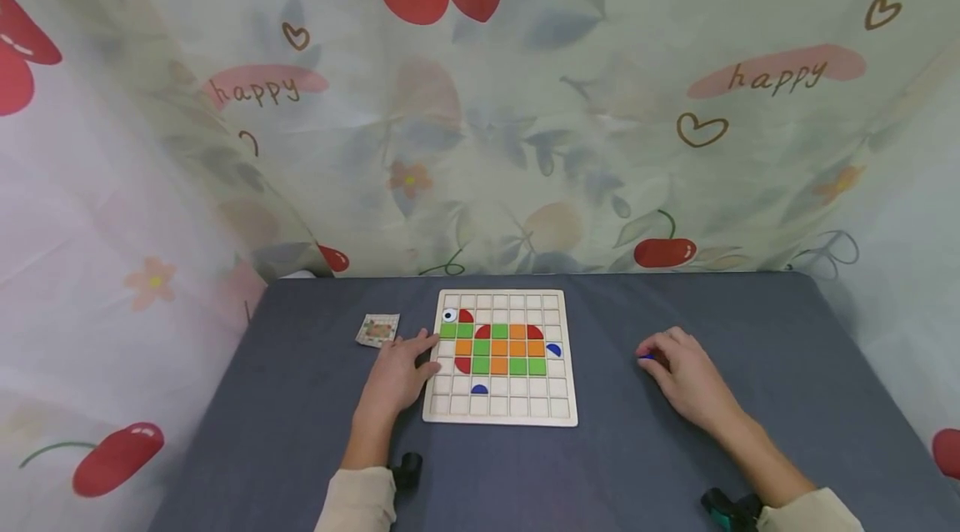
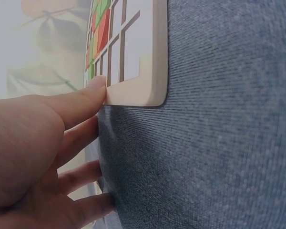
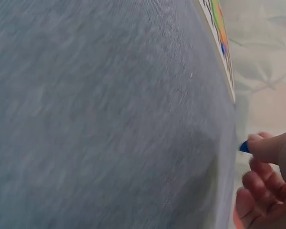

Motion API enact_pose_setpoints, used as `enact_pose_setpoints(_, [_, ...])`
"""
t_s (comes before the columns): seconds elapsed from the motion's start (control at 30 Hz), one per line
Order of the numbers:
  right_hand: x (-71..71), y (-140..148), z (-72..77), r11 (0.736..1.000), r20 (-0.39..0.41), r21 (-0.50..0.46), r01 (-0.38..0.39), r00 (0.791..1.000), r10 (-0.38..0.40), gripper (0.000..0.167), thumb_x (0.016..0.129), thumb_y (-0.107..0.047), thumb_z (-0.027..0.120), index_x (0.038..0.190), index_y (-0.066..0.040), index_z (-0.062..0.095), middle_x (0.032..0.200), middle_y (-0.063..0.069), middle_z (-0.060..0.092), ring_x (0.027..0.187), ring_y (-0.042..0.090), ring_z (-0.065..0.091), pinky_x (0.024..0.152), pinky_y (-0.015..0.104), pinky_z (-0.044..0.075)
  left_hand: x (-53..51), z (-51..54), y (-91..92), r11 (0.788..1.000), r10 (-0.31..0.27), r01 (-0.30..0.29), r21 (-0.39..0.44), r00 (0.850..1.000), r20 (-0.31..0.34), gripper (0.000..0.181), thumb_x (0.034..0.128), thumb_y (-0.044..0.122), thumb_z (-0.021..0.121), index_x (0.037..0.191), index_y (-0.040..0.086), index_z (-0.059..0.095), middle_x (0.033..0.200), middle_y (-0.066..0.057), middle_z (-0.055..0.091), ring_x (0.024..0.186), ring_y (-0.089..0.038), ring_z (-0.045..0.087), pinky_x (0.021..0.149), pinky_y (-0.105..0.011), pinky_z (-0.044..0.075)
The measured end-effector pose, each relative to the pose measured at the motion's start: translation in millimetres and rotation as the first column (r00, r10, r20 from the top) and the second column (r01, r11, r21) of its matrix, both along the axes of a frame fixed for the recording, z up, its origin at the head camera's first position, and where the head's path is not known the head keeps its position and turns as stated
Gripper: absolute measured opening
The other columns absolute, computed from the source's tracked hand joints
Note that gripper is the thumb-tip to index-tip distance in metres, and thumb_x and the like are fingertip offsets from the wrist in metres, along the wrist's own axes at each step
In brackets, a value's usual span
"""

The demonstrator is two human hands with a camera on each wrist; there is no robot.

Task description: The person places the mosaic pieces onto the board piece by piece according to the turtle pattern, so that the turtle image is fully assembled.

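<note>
A wooden grid board (image 1: 500, 416) lies on the dark cloth, with green, orange and red tiles in its middle cells. A round eye tile (image 1: 449, 315) sits near its upper left. Two blue half-round tiles lie on it, one at the right side (image 1: 553, 349) and one lower down (image 1: 479, 389). My left hand (image 1: 397, 373) rests at the board's left edge, thumb on the rim, fingers loosely spread. Right of the board, my right hand (image 1: 686, 378) pinches a small blue tile (image 3: 245, 147) between thumb and forefinger; most of the tile is hidden by the fingers.
A small printed card (image 1: 378, 329) lies left of the board, just beyond the left hand. The dark cloth-covered table (image 1: 600, 465) ends at a patterned curtain (image 1: 525, 182) behind it. Black wrist devices show near both sleeves.
</note>
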State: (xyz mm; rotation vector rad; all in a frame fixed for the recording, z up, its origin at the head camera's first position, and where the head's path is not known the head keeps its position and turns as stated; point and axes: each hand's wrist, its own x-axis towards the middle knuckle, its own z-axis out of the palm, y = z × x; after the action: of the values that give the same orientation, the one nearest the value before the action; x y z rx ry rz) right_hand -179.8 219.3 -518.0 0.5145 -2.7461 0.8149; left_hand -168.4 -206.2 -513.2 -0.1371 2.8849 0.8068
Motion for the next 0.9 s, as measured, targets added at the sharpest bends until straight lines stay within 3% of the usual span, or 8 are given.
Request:
enact_pose_setpoints(0.17, [-1.5,-16.1,2.8,0.999,0.078,-0.009,-0.041,0.996,0.041,0.013,0.087,-0.008,0.079,0.092,-0.017,0.072,0.082,-0.006,0.057,0.073,0.004,0.048,0.065,0.024,0.045,1.1,2.0,0.5,1.000,0.002,-0.002,0.008,1.000,-0.003,0.054,0.0961,0.025,0.072,0.148,0.022,0.057,0.158,-0.006,0.050,0.151,-0.049,0.032,0.121,-0.065,0.032])
enact_pose_setpoints(0.4, [-1.2,-42.4,10.3,0.998,0.274,-0.061,-0.026,0.961,0.041,0.011,0.090,-0.011,0.077,0.097,-0.018,0.074,0.082,-0.007,0.064,0.071,0.006,0.052,0.063,0.021,0.045,1.6,3.1,1.0,1.000,0.005,-0.005,0.004,1.000,-0.008,0.053,0.0954,0.024,0.073,0.147,0.022,0.058,0.157,-0.007,0.051,0.150,-0.049,0.034,0.120,-0.065,0.033])
enact_pose_setpoints(0.57, [-1.6,-61.8,13.9,0.996,0.310,-0.073,-0.042,0.949,0.063,0.013,0.092,-0.011,0.075,0.104,-0.015,0.077,0.088,-0.006,0.068,0.071,0.007,0.052,0.062,0.020,0.045,0.1,3.9,0.8,1.000,0.000,0.000,0.010,1.000,-0.003,0.053,0.0958,0.025,0.072,0.147,0.022,0.058,0.157,-0.007,0.050,0.151,-0.049,0.033,0.121,-0.065,0.032])
enact_pose_setpoints(0.77, [1.3,-83.9,13.2,0.994,0.349,-0.098,-0.056,0.933,0.087,0.011,0.092,-0.012,0.076,0.102,-0.015,0.076,0.088,-0.005,0.070,0.074,0.009,0.055,0.065,0.019,0.048,-0.8,4.8,0.3,1.000,-0.011,0.011,0.007,1.000,-0.017,0.053,0.0948,0.024,0.073,0.146,0.021,0.059,0.156,-0.008,0.051,0.149,-0.049,0.035,0.120,-0.064,0.033])
enact_pose_setpoints(0.9, [4.6,-96.4,11.3,0.990,0.323,-0.125,-0.072,0.940,0.109,0.010,0.090,-0.011,0.077,0.098,-0.016,0.074,0.089,-0.005,0.063,0.078,0.010,0.052,0.067,0.020,0.046,-0.2,5.3,-0.1,1.000,-0.016,0.016,0.005,1.000,-0.018,0.053,0.0947,0.024,0.074,0.146,0.020,0.059,0.156,-0.008,0.052,0.148,-0.050,0.036,0.120,-0.064,0.034])
